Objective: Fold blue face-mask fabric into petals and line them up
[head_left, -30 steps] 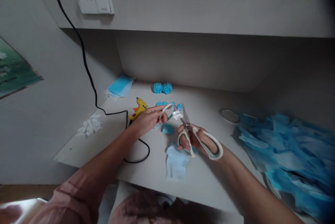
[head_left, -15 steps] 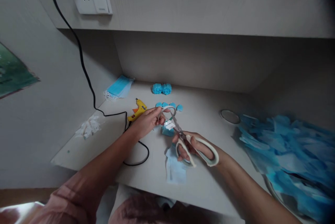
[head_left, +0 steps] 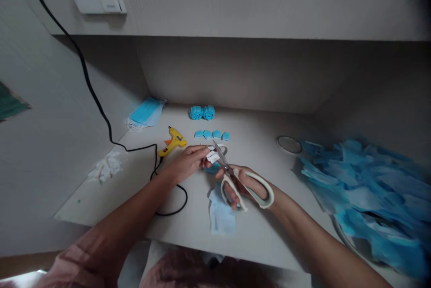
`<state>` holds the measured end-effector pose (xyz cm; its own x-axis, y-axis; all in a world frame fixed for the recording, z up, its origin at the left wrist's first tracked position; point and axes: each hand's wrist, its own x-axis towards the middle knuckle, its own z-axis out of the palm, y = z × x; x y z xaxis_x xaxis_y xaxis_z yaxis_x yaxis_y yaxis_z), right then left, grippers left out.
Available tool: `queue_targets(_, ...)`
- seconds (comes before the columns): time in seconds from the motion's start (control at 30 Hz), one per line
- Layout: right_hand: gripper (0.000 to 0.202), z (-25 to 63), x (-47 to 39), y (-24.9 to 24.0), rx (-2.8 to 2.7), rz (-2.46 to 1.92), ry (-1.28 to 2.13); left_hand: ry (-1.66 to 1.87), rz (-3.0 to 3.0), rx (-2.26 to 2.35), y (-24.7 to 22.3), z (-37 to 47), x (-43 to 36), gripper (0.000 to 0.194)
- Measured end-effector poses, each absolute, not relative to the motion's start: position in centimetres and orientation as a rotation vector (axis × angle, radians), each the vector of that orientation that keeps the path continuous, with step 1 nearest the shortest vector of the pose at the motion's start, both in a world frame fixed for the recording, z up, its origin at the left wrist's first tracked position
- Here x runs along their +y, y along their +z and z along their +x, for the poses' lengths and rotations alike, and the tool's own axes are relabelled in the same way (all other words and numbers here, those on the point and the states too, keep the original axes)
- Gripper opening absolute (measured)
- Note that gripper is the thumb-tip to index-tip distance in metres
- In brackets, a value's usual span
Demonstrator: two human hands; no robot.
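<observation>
My left hand (head_left: 190,163) pinches a small folded white strip (head_left: 213,157) between thumb and fingers. My right hand (head_left: 251,183) has its fingers through the cream handles of a pair of scissors (head_left: 227,170). The blades are parted and lie right beside the white strip; whether they touch it I cannot tell. Below the hands, a blue piece (head_left: 212,169) is partly hidden. Nearer to me lies a pale blue piece of fabric (head_left: 222,217). Several small blue cut pieces (head_left: 208,134) sit in a row beyond the hands.
A yellow glue gun (head_left: 173,141) with a black cord (head_left: 90,86) lies left. Behind stand two rolled blue flowers (head_left: 202,112) and stacked face masks (head_left: 146,112). White scraps (head_left: 106,166) lie left, a round ring (head_left: 288,144) right, and a heap of blue fabric (head_left: 367,189) far right.
The white loop that stood up between my hands has dropped lower, and the scissors' blades have moved up against the white strip. The view has shifted slightly.
</observation>
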<state>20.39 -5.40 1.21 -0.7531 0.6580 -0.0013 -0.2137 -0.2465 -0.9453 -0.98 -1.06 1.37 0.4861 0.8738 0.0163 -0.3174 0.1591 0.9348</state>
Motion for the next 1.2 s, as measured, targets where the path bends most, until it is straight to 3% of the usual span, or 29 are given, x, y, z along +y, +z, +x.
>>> queue_targets(0.47, 0.06, 20.6, -5.0, 0.1, -1.16, -0.555, 2.186, 0.91, 1.105, 0.528, 1.5, -1.3, -0.8, 0.017)
queue_targets(0.73, 0.056, 20.8, -5.4, -0.1, -1.249, -0.496, 2.206, 0.819, 0.844, 0.536, 2.0, -1.4, -0.7, 0.051)
queue_targets(1.2, 0.06, 19.9, -6.6, 1.3, -1.556, -0.664, 2.094, 0.758, 0.996, 0.68, 2.7, -2.1, -1.2, 0.032)
